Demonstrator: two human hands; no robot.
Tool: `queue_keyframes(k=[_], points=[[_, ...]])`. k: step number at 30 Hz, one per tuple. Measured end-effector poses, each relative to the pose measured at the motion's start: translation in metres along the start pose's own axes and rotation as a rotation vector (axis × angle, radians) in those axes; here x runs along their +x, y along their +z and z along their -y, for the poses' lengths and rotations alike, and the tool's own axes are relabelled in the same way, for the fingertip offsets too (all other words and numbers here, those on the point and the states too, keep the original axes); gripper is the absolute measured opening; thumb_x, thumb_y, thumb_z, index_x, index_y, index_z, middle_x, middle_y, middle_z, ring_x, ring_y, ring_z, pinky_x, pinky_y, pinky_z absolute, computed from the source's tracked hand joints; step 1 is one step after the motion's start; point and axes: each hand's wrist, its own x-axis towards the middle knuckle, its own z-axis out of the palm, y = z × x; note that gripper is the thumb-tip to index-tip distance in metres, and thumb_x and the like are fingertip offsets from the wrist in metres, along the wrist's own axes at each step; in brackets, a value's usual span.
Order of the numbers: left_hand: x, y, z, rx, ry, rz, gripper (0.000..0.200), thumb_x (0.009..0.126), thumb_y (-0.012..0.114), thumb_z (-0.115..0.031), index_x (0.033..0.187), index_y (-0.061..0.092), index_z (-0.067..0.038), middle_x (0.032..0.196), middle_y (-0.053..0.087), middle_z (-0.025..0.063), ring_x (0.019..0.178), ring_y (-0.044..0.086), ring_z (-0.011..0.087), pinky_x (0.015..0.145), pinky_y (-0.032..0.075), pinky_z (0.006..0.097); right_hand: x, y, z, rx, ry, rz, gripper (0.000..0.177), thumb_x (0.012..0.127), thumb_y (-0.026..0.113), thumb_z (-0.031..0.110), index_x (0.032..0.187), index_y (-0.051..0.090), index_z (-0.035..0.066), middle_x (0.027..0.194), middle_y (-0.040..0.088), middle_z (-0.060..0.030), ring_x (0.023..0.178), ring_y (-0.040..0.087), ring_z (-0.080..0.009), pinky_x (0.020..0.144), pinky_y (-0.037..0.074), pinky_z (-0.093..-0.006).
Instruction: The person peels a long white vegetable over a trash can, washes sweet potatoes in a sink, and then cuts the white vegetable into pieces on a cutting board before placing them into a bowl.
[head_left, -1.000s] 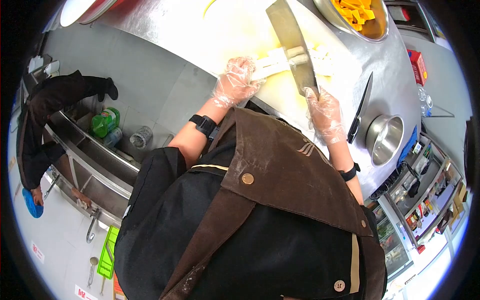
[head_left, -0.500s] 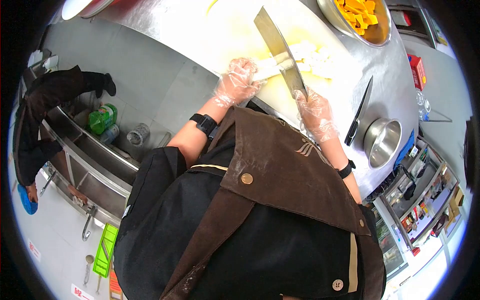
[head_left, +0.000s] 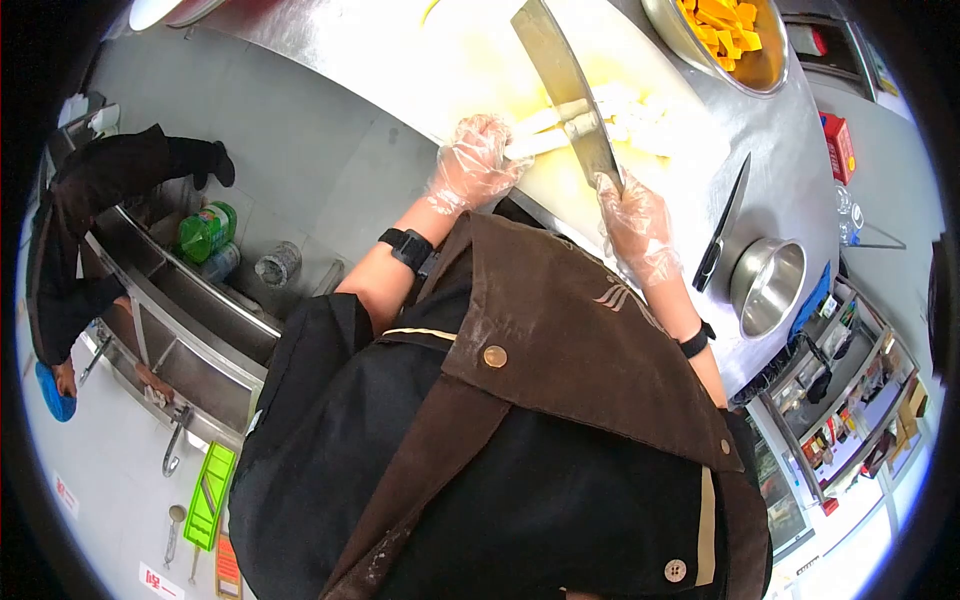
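In a clear plastic glove, my left hand (head_left: 478,160) is closed around the near ends of pale, peeled vegetable sticks (head_left: 538,143) on the white cutting board (head_left: 460,60). My right hand (head_left: 638,228), gloved too, grips the handle of a wide cleaver (head_left: 556,70). The blade lies across the sticks, its tip pointing away from me. Cut white pieces (head_left: 640,118) lie on the board just right of the blade. Exactly which vegetable it is, I cannot make out.
Right of the board, a knife (head_left: 722,225) and a small metal bowl (head_left: 768,287) rest on the steel counter (head_left: 790,170). A larger bowl (head_left: 775,70) holds orange chunks. On the left, another person (head_left: 85,215) is by a sink (head_left: 190,340).
The cleaver and my right hand have shifted slightly to the right. Two sticks now show apart between my left hand and the blade. My left hand has barely moved.
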Motion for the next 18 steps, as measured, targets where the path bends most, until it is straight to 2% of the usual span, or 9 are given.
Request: queue_keyframes(k=[4, 8, 11, 13, 16, 18], points=[[0.001, -0.001, 0.000, 0.065, 0.002, 0.030, 0.034, 0.072, 0.067, -0.026, 0.094, 0.055, -0.003, 0.098, 0.055, 0.0152, 0.096, 0.052, 0.0336, 0.080, 0.046, 0.0411, -0.001, -0.001, 0.010, -0.035, -0.002, 0.073, 0.029, 0.087, 0.049, 0.023, 0.106, 0.058, 0.003, 0.082, 0.060, -0.0246, 0.078, 0.059, -0.0389, 0.070, 0.047, -0.0432], [-0.002, 0.001, 0.001, 0.025, -0.032, 0.024, 0.033, 0.072, 0.066, -0.026, 0.094, 0.055, -0.003, 0.100, 0.055, 0.0152, 0.098, 0.052, 0.0332, 0.081, 0.045, 0.0411, 0.023, 0.030, -0.012, -0.169, 0.007, 0.117, 0.030, 0.087, 0.048, 0.024, 0.107, 0.057, 0.004, 0.083, 0.060, -0.0245, 0.078, 0.059, -0.0394, 0.071, 0.047, -0.0440], [0.002, -0.008, -0.006, 0.034, -0.068, 0.069, 0.032, 0.072, 0.065, -0.024, 0.094, 0.055, -0.004, 0.102, 0.054, 0.0157, 0.097, 0.052, 0.0336, 0.081, 0.045, 0.0411, 0.030, 0.036, -0.010, -0.083, -0.041, 0.071, 0.030, 0.087, 0.048, 0.026, 0.105, 0.058, 0.003, 0.081, 0.060, -0.0239, 0.076, 0.059, -0.0386, 0.068, 0.047, -0.0431], [0.003, -0.010, -0.008, -0.009, -0.129, 0.125, 0.037, 0.073, 0.059, -0.025, 0.099, 0.054, -0.001, 0.104, 0.052, 0.0185, 0.102, 0.048, 0.0348, 0.090, 0.040, 0.0414, 0.023, 0.025, 0.000, 0.029, -0.021, 0.073, 0.031, 0.087, 0.049, 0.026, 0.104, 0.058, 0.002, 0.078, 0.060, -0.0235, 0.074, 0.060, -0.0371, 0.066, 0.047, -0.0420], [0.003, -0.010, -0.012, -0.003, -0.134, 0.083, 0.037, 0.073, 0.058, -0.026, 0.099, 0.054, 0.000, 0.104, 0.052, 0.0185, 0.102, 0.048, 0.0342, 0.090, 0.040, 0.0411, 0.001, 0.010, 0.011, 0.043, 0.012, 0.007, 0.030, 0.087, 0.050, 0.025, 0.105, 0.059, 0.002, 0.076, 0.060, -0.0228, 0.072, 0.060, -0.0358, 0.063, 0.047, -0.0409], [0.002, -0.007, -0.009, 0.005, -0.147, 0.101, 0.037, 0.074, 0.058, -0.027, 0.099, 0.054, 0.000, 0.105, 0.052, 0.0184, 0.102, 0.048, 0.0339, 0.090, 0.040, 0.0409, -0.006, 0.004, 0.013, 0.052, 0.013, 0.035, 0.029, 0.087, 0.050, 0.023, 0.105, 0.059, 0.003, 0.079, 0.061, -0.0230, 0.074, 0.060, -0.0363, 0.066, 0.047, -0.0416]])
